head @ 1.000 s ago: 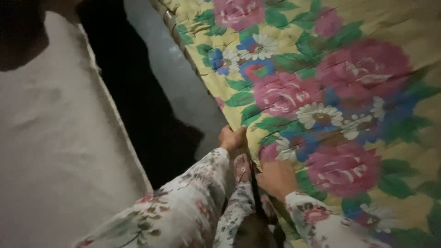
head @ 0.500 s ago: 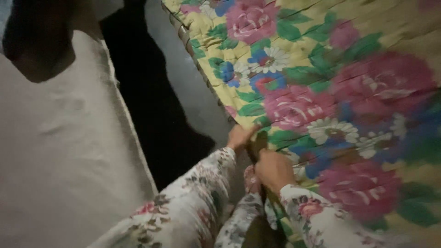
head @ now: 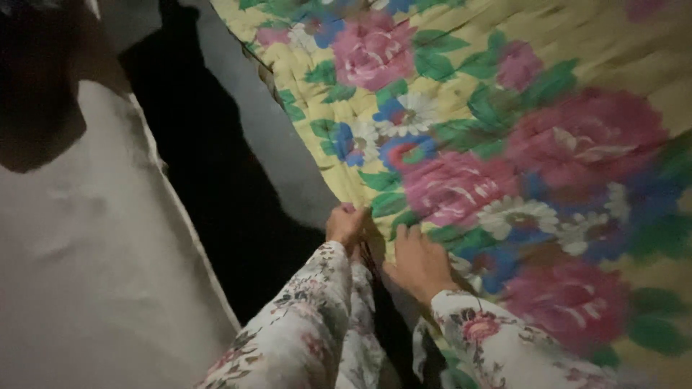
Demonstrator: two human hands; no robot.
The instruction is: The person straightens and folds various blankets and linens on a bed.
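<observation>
A yellow quilt [head: 504, 130] printed with pink roses, blue flowers and green leaves covers the right side of the view. My left hand [head: 346, 225] pinches the quilt's near edge from the outside. Just to its right, my right hand [head: 417, 261] presses on top of the quilt by that same edge, fingers curled into the cloth. Both arms wear pale floral sleeves. The quilt's underside and whatever it lies on are hidden.
A pale grey padded surface [head: 86, 274] fills the left side. Between it and the quilt runs a dark gap [head: 209, 187] with a strip of grey floor [head: 274, 137].
My hands have slid a little along the quilt's edge and the right hand has flattened onto the cloth. The view has shifted so more of the quilt's far edge shows.
</observation>
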